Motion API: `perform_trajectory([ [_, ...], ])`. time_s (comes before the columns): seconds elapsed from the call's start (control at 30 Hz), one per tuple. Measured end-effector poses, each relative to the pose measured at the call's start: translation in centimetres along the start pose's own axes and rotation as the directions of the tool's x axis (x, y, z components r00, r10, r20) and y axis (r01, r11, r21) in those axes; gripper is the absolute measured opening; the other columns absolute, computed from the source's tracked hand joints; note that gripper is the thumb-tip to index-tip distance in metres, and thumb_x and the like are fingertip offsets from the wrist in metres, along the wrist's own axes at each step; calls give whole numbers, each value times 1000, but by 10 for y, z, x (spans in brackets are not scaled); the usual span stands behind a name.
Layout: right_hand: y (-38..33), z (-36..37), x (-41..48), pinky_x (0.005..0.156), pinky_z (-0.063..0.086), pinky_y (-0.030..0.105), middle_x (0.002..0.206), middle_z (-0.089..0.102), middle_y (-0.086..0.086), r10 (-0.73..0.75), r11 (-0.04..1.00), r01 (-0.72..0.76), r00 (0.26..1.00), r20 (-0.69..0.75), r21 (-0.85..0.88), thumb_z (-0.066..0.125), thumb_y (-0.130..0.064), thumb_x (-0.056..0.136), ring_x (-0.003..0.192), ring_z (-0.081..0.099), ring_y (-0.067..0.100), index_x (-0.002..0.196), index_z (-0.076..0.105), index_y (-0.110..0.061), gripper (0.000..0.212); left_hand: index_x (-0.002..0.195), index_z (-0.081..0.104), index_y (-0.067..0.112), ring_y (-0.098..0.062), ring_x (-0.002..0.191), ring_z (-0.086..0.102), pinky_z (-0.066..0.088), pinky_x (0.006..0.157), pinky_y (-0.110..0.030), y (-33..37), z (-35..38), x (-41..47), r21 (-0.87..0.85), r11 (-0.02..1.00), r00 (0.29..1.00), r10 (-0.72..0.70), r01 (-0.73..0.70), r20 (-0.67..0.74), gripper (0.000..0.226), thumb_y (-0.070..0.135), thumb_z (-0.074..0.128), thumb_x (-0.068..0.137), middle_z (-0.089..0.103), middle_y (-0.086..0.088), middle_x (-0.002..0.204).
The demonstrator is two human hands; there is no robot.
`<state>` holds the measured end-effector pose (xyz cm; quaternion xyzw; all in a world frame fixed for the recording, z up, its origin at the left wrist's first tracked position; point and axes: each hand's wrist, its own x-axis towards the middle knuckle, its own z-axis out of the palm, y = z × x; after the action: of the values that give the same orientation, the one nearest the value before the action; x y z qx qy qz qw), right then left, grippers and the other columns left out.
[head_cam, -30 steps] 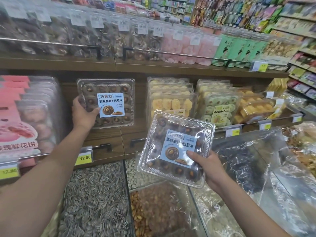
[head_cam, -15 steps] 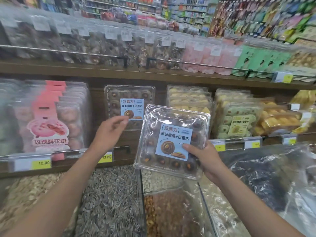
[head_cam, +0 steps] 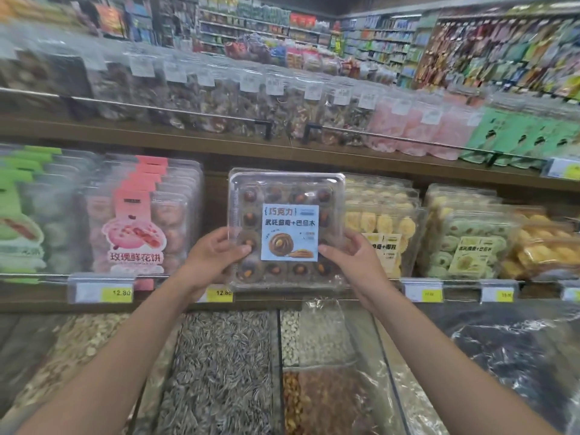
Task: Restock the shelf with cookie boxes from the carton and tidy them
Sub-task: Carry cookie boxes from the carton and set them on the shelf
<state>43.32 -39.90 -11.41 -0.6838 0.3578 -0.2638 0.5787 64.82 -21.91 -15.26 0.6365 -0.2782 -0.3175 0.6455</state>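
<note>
A clear plastic box of chocolate cookies [head_cam: 287, 199] with a light blue label stands upright at the front of the middle shelf [head_cam: 314, 298], facing me. My left hand [head_cam: 213, 255] grips its lower left edge and my right hand [head_cam: 353, 257] grips its lower right edge. The box covers whatever stands behind it in that slot. No carton is in view.
Pink flower-cake boxes [head_cam: 138, 215] stand to the left, yellow cookie boxes [head_cam: 383, 221] and green ones [head_cam: 464, 243] to the right. Bagged snacks line the upper shelf [head_cam: 219, 142]. Open bins of sunflower seeds [head_cam: 219, 365] and nuts [head_cam: 320, 400] lie below my arms.
My left hand let go of the box on the shelf and took the left edge of the box in my right hand. Both hands moved it up into the shelf slot.
</note>
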Motion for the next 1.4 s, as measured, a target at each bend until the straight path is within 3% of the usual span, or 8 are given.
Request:
perform_trajectory([
  [0.13,4,17,5,86,50,19,136,60,-3,-58,990,59,998,11,-127,77,-20,94,114,62,11,148,47,-21,63,107,66,26,-1,72,73,51,49,-17,-4,-9,11,9,998,987,57,-56,-148,19,9,72,98,81,14,91],
  [0.3,6,45,24,109,45,34,157,46,4,-54,984,55,998,12,-171,71,-23,98,137,52,21,163,26,-16,79,112,67,36,-10,85,76,63,60,-30,-11,-11,32,53,998,968,47,-35,-245,25,16,73,99,80,13,90],
  [0.4,8,54,35,109,44,35,158,45,5,-17,978,18,1000,4,-208,69,-22,99,136,52,20,163,27,-15,77,136,67,30,-24,104,73,65,82,-48,-17,-9,47,144,989,941,80,-34,-330,45,21,79,94,71,1,113],
  [0.47,9,57,42,107,44,33,156,47,5,9,977,-11,1000,-11,-214,70,-19,98,132,53,19,163,27,-15,78,136,65,31,-18,96,70,65,82,-47,-20,-6,56,177,983,934,96,-36,-345,45,18,77,95,67,5,109],
  [0.57,16,61,52,100,44,28,145,55,1,42,983,-46,999,-25,-179,71,-17,97,115,54,11,162,27,-15,79,128,64,34,-9,79,65,60,73,-38,-23,-2,69,200,978,926,127,-57,-356,41,12,75,95,65,7,100],
  [0.7,27,70,64,85,45,22,100,53,-21,103,978,-113,993,-61,-176,73,-14,94,91,56,-1,155,35,-12,71,125,62,32,-17,92,68,59,85,-38,-29,-2,86,230,972,924,137,-55,-357,43,9,77,93,64,6,100],
  [1.0,44,77,86,93,46,29,100,55,-21,125,975,-146,984,-130,-167,72,-12,92,106,61,13,151,38,-13,69,137,53,32,-13,96,69,61,90,-48,-42,-2,103,388,921,903,201,-42,-379,57,11,80,91,64,7,112],
  [1.4,45,79,80,101,43,30,149,54,4,97,953,-115,992,-77,-280,68,-17,95,128,55,19,155,36,-18,68,133,52,24,-21,102,67,58,94,-49,-45,-2,99,425,905,908,164,16,-385,52,13,80,90,63,4,116],
])
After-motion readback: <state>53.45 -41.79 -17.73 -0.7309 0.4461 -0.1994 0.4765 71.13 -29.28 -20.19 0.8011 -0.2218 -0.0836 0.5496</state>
